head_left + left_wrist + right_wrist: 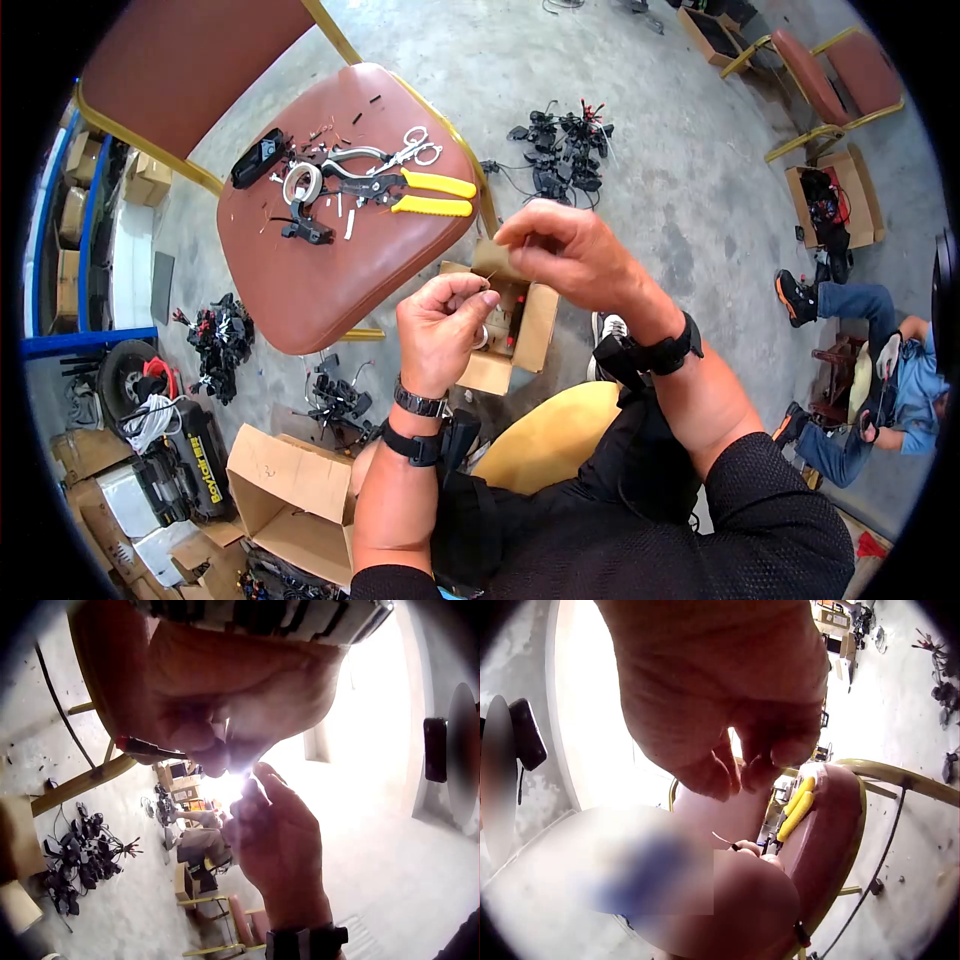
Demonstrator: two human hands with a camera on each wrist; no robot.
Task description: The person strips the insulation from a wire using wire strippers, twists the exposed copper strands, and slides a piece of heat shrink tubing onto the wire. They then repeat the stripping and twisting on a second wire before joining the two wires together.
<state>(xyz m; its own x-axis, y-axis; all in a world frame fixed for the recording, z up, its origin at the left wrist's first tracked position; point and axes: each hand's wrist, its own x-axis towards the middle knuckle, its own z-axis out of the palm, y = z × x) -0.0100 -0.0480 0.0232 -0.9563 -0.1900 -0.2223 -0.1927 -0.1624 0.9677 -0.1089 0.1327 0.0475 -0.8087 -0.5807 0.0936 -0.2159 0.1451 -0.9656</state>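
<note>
My left hand (440, 330) pinches a thin wire between thumb and forefinger, its fine bare end sticking up past the fingertips. In the right wrist view the wire (721, 838) shows as a copper-coloured strand with a dark sleeve at its base. A black cable with a red end (127, 744) pokes out from the left hand in the left wrist view. My right hand (570, 255) hovers just above and to the right of the wire, fingers loosely bent, thumb close to the forefinger, nothing visible between them.
On the brown chair seat (350, 270) lie yellow-handled wire strippers (435, 192), scissors (420, 148), a tape roll (302, 184) and wire scraps. An open carton (540, 325) stands below the hands. Black cable bundles (560, 150) lie on the floor. Another person (910, 375) sits at right.
</note>
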